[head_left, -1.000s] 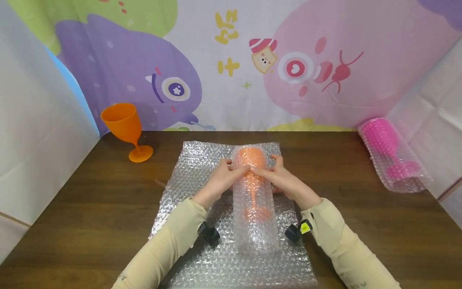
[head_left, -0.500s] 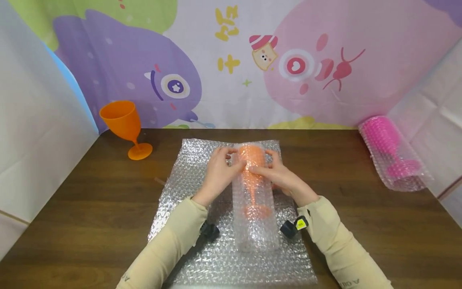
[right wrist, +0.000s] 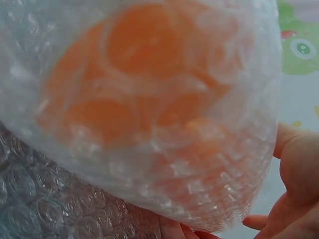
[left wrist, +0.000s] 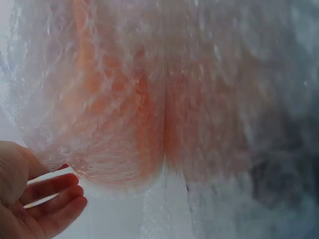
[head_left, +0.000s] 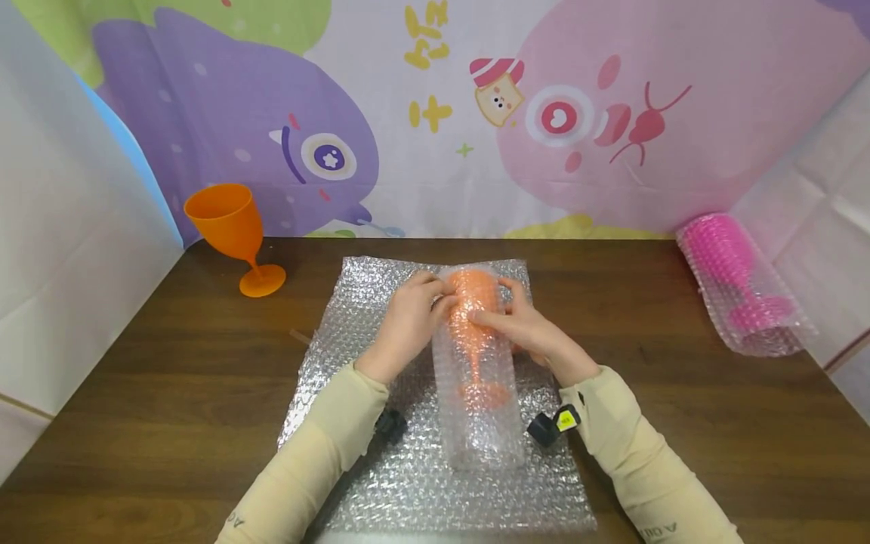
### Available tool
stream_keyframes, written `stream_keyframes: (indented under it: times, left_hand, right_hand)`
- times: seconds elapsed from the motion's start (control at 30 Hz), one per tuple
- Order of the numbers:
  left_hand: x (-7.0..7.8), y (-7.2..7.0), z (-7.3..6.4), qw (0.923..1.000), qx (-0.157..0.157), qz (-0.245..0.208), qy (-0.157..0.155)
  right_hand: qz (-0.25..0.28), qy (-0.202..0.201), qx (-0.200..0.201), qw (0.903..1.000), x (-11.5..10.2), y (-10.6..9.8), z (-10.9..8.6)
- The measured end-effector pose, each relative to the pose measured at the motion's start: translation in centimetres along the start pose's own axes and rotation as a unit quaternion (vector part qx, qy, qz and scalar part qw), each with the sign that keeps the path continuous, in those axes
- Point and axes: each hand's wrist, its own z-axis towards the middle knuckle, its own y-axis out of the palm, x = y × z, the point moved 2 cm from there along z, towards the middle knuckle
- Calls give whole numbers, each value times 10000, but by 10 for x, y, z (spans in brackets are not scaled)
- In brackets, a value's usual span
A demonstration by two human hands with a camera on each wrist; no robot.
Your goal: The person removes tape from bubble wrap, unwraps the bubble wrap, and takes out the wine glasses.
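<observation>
An orange goblet point(head_left: 473, 295) lies rolled inside a clear bubble wrap sleeve point(head_left: 479, 446), its bowl at the far end and foot toward me. My right hand point(head_left: 526, 325) grips the roll from the right, thumb across the bowl and other fingers along the side. At the roll's upper left edge, my left hand point(head_left: 411, 317) pinches the wrap between thumb and fingers. In the left wrist view, the fingers of that left hand point(left wrist: 50, 199) meet at the edge of the plastic. Beneath the roll a bubble wrap sheet point(head_left: 360, 302) is spread on the table.
An unwrapped orange goblet point(head_left: 231, 219) stands tilted in view at the back left of the wooden table point(head_left: 156, 363). A pink goblet point(head_left: 730, 257) wrapped in bubble wrap lies at the back right. Behind the table hangs a cartoon-printed cloth point(head_left: 435, 174).
My left hand has shifted left, its thumb drawing back from the middle of the bowl to the wrap's left edge. My right hand keeps its hold, and the head view has tipped slightly downward.
</observation>
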Motion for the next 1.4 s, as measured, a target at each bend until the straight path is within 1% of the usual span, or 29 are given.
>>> stream_keyframes:
  times: [0.03, 0.07, 0.1, 0.13, 0.2, 0.27, 0.33, 0.4, 0.43, 0.53, 0.67, 0.73, 0.8, 0.87, 0.93, 0.97, 1.03, 1.13, 1.27, 1.33, 1.4]
  left_hand:
    - [1, -1, 0, 9997, -8, 187, 163]
    - [1, -1, 1, 9983, -19, 472, 350]
    - [2, -2, 1, 9955, -27, 761, 561]
    - [3, -2, 1, 9911, -39, 1072, 789]
    - [5, -2, 1, 9785, -9, 1643, 1249]
    - [6, -1, 0, 9626, 87, 2130, 1671]
    - [7, 0, 0, 9494, 204, 2434, 1974]
    - [7, 0, -1, 9413, 331, 2606, 2122]
    - [7, 0, -1, 9393, 355, 2654, 2147]
    - [7, 1, -2, 9384, 390, 2666, 2163]
    - [5, 1, -1, 9444, 375, 2497, 2107]
    - [4, 1, -1, 9520, 374, 2321, 1961]
    - [2, 1, 0, 9631, 317, 2041, 1723]
    - [0, 1, 1, 9758, 226, 1649, 1416]
    - [-2, 0, 1, 9866, 102, 1219, 1083]
    - [-3, 0, 1, 9909, 30, 981, 921]
    - [-6, -3, 2, 9967, -90, 562, 579]
    - [-9, -7, 4, 9995, -154, 184, 183]
    - [-11, -11, 12, 9993, -156, -157, -286]
    - [-13, -12, 18, 9966, -200, -460, -653]
    - [-16, -10, 24, 9906, -300, -798, -1066]
  right_hand:
    - [-3, -10, -2, 10000, 0, 0, 0]
    - [-14, -20, -1, 10000, 0, 0, 0]
    - [-23, -23, 12, 10000, 0, 1, 0]
    - [-52, -31, 22, 10000, -1, 1, -1]
    - [-100, -55, 47, 9999, -1, 1, -1]
    - [-118, -64, 63, 9999, -1, 1, -1]
    - [-82, -87, 59, 9999, -1, 2, -1]
    - [-34, -126, 45, 9999, -1, 3, -1]
    - [4, -137, 45, 9999, -1, 3, -1]
    - [60, -198, 38, 9998, -1, 4, -1]
    - [91, -208, 56, 9997, -1, 5, -1]
    - [85, -206, 55, 9997, -1, 5, 0]
    - [78, -179, 74, 9998, 0, 5, 0]
    - [64, -156, 68, 9998, 1, 4, 1]
    - [42, -107, 81, 9999, 1, 4, 0]
    - [22, -78, 84, 9999, 1, 4, 0]
    - [-39, -45, 66, 10000, 0, 4, 0]
    - [-125, 6, 50, 9999, 0, 3, -1]
    - [-430, -79, 162, 9989, -2, 1, -1]
    - [-628, -131, 285, 9975, -3, -1, -1]
    - [-799, -168, 391, 9959, -4, -3, 0]
